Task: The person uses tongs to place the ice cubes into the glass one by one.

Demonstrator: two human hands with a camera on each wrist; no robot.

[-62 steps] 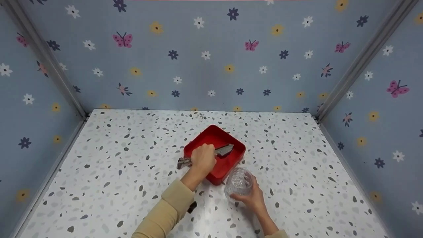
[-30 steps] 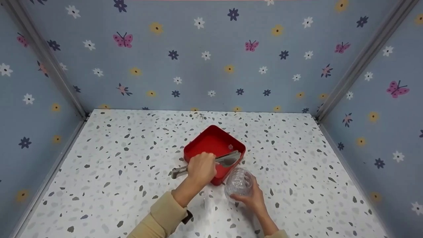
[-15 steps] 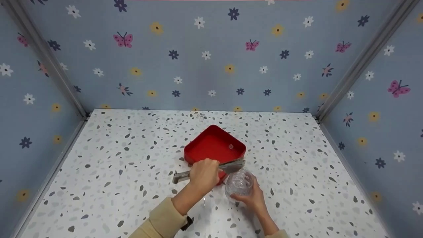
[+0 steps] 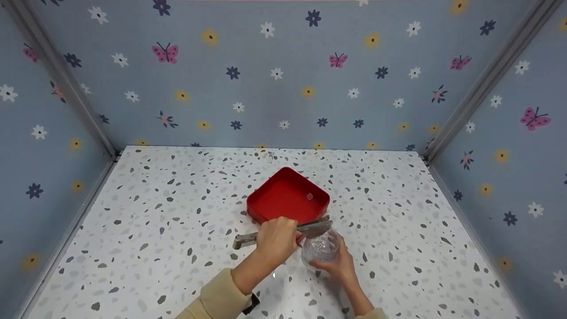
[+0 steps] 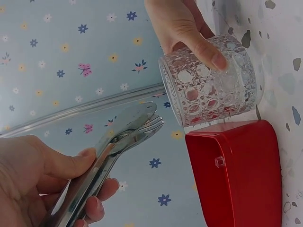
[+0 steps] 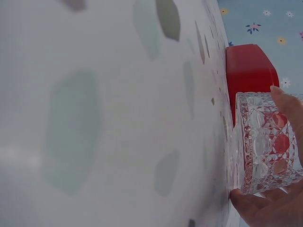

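My left hand (image 4: 277,239) grips metal tongs (image 4: 313,228) by their middle, with the tips over the rim of a cut-glass tumbler (image 4: 318,250). In the left wrist view, one tip of the tongs (image 5: 135,125) is a solid spoon shape and the other is slotted like a fork. The tips lie close together; I cannot tell whether anything sits between them. My right hand (image 4: 340,265) holds the upright tumbler around its side, thumb and fingers on opposite sides. Just behind the glass, a small clear cube (image 5: 219,161) lies inside the red tray (image 4: 252,207).
The tray stands cornerwise on a white speckled table (image 4: 177,212), its near corner close to the tumbler. Blue flowered panels (image 4: 283,79) close off the back and both sides, with grey metal posts (image 4: 491,75) at the corners.
My left hand has brought the tongs from inside the tray toward me and right, over the tumbler. The clear cube in the tray has come into view. My right hand stays put.
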